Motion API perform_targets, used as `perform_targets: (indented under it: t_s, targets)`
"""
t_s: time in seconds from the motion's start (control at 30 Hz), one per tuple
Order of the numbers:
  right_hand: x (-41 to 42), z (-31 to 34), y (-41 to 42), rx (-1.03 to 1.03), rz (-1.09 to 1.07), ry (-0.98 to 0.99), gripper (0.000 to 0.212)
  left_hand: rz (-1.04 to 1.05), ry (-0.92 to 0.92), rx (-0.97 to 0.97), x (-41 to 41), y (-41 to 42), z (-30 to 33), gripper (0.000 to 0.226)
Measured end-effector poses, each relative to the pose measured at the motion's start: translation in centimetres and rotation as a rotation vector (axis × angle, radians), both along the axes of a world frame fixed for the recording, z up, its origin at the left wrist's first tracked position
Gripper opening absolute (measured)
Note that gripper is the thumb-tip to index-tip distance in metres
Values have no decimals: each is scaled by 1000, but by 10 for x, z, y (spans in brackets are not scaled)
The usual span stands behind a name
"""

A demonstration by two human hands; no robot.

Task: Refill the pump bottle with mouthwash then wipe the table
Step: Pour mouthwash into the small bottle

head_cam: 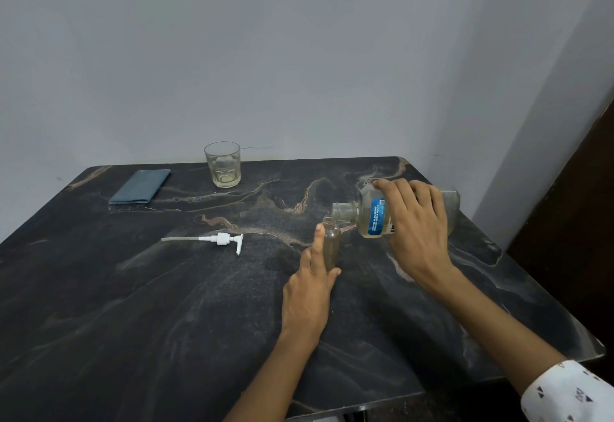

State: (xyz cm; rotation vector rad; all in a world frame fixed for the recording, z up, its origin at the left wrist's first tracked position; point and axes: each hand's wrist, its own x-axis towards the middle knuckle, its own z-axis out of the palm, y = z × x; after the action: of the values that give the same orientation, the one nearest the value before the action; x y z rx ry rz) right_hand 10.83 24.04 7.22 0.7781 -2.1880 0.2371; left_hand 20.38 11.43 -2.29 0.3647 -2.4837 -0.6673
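Observation:
A small clear pump bottle (331,242) stands upright on the dark marble table (166,305), its neck uncapped. My left hand (310,292) holds it between thumb and fingers. My right hand (417,225) grips a large mouthwash bottle (372,214) with a blue label, tipped on its side. The large bottle's open mouth hangs just above the small bottle's neck. Pale yellow liquid lies in the large bottle's lower side. The white pump head (222,239) with its tube lies flat on the table to the left.
A glass tumbler (222,164) with a little pale liquid stands at the table's back edge. A folded blue-grey cloth (141,186) lies at the back left. A grey wall runs behind the table, and a dark door (571,222) is at the right.

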Motion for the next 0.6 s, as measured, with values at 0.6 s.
perform_targets:
  t_s: [0.6]
  targets:
    - [-2,-1,0,-18,17,14,85,-7,-5,7,1,0,0,91]
